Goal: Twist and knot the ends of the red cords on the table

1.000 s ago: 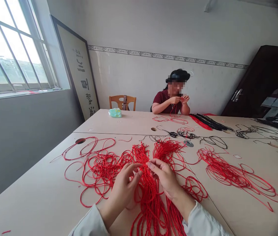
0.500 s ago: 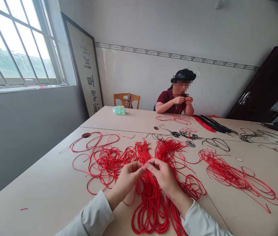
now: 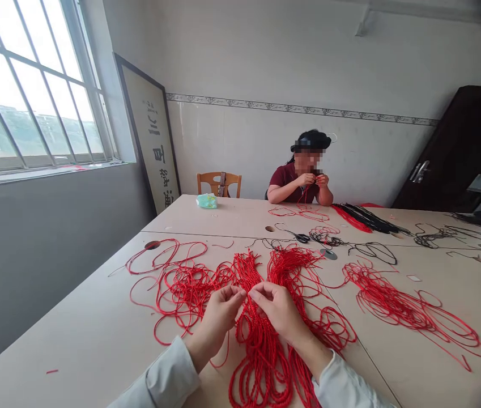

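My left hand (image 3: 218, 317) and my right hand (image 3: 278, 311) meet above a long bundle of twisted red cord (image 3: 257, 362), their fingertips pinched together at its upper part. The thin strand between the fingertips is partly hidden. Loose loops of red cord (image 3: 176, 289) spread to the left of my hands. Another tangle of red cord (image 3: 401, 311) lies to the right. Both my white sleeves (image 3: 172, 368) show at the bottom of the view.
The long pale table (image 3: 96, 334) has a round cable hole (image 3: 152, 245). Black cords (image 3: 370, 219), scissors (image 3: 298, 237) and a green plastic bag (image 3: 206, 201) lie farther off. Across the table, a seated co-worker (image 3: 299, 181) holds red cord up with both hands.
The whole view has shifted and levelled as my head moved. My hands have drawn closer together over the bundle, and my left sleeve has moved to the right.
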Tool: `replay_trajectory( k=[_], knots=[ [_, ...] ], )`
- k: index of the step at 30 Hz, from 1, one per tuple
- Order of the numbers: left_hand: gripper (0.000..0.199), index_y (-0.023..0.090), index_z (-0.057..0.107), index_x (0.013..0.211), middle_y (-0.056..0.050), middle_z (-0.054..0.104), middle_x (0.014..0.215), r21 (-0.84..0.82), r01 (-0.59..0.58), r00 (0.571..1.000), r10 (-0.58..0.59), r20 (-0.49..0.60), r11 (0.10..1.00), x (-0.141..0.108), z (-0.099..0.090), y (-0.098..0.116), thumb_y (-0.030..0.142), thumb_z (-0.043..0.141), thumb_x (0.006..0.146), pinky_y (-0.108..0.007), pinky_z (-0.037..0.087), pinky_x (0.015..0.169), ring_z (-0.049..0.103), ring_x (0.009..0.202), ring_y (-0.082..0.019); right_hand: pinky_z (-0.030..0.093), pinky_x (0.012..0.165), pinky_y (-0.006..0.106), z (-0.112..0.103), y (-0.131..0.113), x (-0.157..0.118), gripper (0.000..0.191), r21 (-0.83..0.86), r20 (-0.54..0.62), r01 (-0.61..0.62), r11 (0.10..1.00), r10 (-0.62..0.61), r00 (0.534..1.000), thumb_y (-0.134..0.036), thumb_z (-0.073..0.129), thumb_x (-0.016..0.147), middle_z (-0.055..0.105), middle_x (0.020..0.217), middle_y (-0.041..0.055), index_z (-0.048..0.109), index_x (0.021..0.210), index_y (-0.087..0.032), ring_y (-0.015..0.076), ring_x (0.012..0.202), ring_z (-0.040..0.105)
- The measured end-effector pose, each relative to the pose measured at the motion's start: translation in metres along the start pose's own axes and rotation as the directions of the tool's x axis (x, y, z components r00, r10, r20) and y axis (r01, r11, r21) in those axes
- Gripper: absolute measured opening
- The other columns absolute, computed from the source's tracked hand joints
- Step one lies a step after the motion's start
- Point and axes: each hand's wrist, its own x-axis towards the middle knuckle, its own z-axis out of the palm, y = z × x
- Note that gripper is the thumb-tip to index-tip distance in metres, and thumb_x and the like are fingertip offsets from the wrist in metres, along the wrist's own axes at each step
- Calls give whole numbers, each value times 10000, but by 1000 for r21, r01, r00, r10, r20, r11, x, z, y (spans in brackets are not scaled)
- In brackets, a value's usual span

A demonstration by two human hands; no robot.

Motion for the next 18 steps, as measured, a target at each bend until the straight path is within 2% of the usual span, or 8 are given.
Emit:
replay_trajectory(
  k=[5,10,15,18],
  knots=[
    [423,154,569,770,108,317,511,-39,25,1000,-24,9,999,-1,1,1,529,735,663,-183,150,410,200,449,-51,397,520,259,0,-1,0,359,-8,3,-1,1000,1,1000,-511,573,844,539,620,-3,646,755,-171,139,564,487],
    [431,151,581,759,108,312,513,-39,23,1000,-24,-14,999,-4,3,3,524,759,640,-184,144,406,195,450,-48,414,525,264,-2,2,1,311,-23,17,18,1000,-17,1000,-477,642,792,559,619,-7,653,754,-169,135,551,485],
    [419,154,573,752,110,313,513,-54,28,999,-30,-34,998,-5,7,4,513,759,644,-180,147,405,195,439,-42,440,513,254,0,4,0,349,76,-24,-23,997,25,999,-527,614,805,598,684,7,628,795,-179,147,594,531],
    [416,156,561,739,103,333,514,-62,23,999,-25,-38,998,-4,6,2,513,758,654,-180,147,404,210,438,-43,466,565,258,3,4,0,338,151,5,-59,987,59,998,-494,698,747,638,702,19,629,784,-165,147,623,570]
  ],
)
